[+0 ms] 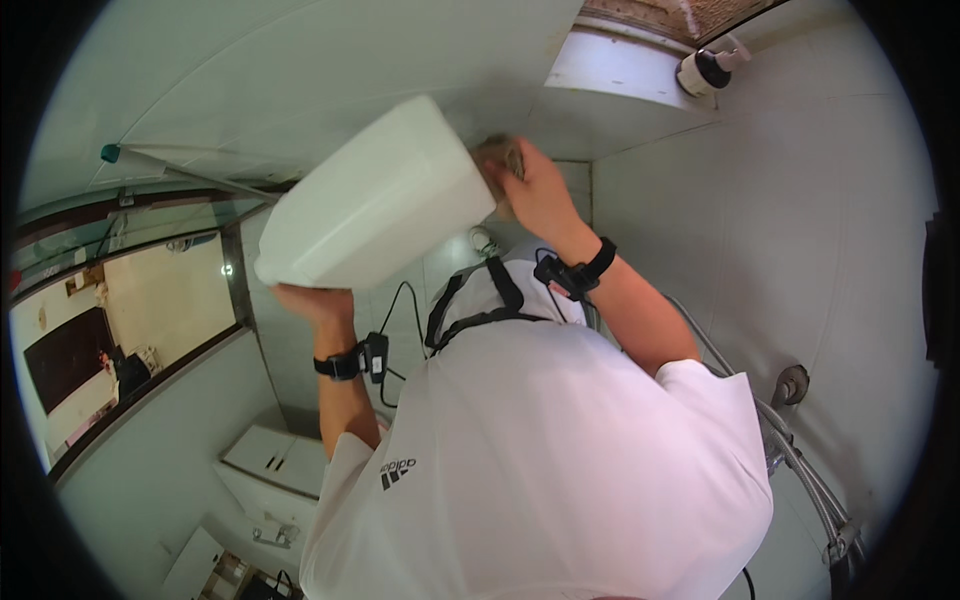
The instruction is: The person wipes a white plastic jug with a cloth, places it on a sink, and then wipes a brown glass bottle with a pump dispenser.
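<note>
A white plastic container, perhaps a bin or tank, is held tilted in front of me. My left hand supports its lower left end; the fingers are mostly hidden behind it. At its right end, my right hand grips a brownish-grey cloth, slightly blurred. The cloth is against or very close to the container's end face; I cannot tell which. Each wrist wears a black strap with a small device, and a black cable runs from it.
A pump bottle stands on the window ledge at upper right. A pole with a green tip leans at left near the doorway. Flexible metal hoses run along the right wall. A white cabinet is at lower left.
</note>
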`<state>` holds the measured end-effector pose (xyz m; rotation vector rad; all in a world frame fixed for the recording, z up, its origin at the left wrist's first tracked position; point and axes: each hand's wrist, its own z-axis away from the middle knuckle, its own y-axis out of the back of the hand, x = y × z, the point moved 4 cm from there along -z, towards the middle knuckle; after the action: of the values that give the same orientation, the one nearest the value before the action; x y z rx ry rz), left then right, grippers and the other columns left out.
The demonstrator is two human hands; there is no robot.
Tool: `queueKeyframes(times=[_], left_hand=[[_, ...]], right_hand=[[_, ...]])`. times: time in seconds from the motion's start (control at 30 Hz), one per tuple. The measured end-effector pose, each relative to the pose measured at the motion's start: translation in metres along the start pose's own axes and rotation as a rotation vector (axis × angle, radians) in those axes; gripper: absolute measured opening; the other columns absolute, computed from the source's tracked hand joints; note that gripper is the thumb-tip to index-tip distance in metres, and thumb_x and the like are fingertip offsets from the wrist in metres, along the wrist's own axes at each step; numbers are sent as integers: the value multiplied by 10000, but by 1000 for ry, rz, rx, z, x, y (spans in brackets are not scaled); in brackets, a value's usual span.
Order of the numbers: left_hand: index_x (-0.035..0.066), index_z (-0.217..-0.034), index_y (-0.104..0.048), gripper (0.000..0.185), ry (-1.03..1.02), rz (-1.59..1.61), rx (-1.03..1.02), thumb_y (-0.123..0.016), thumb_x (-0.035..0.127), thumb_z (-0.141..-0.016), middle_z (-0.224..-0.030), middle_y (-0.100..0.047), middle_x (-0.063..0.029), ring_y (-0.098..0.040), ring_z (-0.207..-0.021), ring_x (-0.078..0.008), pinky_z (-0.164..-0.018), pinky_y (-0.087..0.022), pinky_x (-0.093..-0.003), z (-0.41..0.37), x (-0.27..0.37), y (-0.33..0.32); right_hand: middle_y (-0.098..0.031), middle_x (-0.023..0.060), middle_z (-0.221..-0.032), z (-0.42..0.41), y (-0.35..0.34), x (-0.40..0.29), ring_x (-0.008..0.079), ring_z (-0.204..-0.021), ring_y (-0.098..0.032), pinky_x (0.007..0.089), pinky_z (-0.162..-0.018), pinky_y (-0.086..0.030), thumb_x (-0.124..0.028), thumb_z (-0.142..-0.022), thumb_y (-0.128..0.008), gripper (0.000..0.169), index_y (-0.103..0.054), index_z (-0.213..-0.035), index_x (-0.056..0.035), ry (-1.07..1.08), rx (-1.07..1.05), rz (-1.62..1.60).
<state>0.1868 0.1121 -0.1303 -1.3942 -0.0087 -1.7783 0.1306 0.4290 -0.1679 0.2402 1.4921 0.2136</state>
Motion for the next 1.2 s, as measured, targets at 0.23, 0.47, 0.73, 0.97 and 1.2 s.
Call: queueKeyframes(times=[0.23, 0.47, 0.73, 0.97, 1.2], left_hand=[[91, -1476, -495, 631, -48, -54, -82, -359, 526, -1040, -1445, -574, -94, -566, -1321, -321, -1071, -502, -471, -18, -23, 30], [118, -1508, -465, 632, -31, -165, -44, -356, 540, -1051, -1483, -546, -106, -550, -1341, -358, -1090, -502, -525, -12, -13, 11], [114, -1511, -468, 633, 11, 69, -134, -359, 533, -1049, -1509, -532, -101, -534, -1363, -353, -1095, -484, -525, -14, -21, 3], [119, -1488, -490, 628, -1, -4, -166, -348, 538, -1043, -1486, -548, -90, -540, -1352, -341, -1103, -466, -521, -6, -17, 39], [101, -1475, -497, 664, -91, -4, -98, -326, 570, -1036, -1468, -558, -90, -547, -1344, -319, -1095, -471, -496, -13, -17, 58]], right_hand=[[-681, 257, -1099, -15, 24, -76, 405, -1019, -650, 408, -898, -505, -258, -984, -660, 369, -594, -1215, 22, 93, 168, -136], [-683, 251, -1099, -3, 24, -20, 414, -1006, -650, 425, -899, -508, -272, -968, -670, 365, -603, -1173, 22, -31, 101, 39], [-700, 222, -1079, 8, 24, -120, 392, -999, -670, 419, -895, -522, -227, -989, -667, 381, -575, -1274, 9, 152, 142, -163], [-698, 207, -1081, 10, 26, -49, 338, -966, -669, 385, -878, -525, -250, -1016, -638, 370, -584, -1260, 22, 32, 98, 56], [-690, 238, -1087, -4, -12, -106, 366, -971, -660, 401, -880, -508, -289, -1006, -645, 395, -585, -1237, 26, 146, 78, -40]])
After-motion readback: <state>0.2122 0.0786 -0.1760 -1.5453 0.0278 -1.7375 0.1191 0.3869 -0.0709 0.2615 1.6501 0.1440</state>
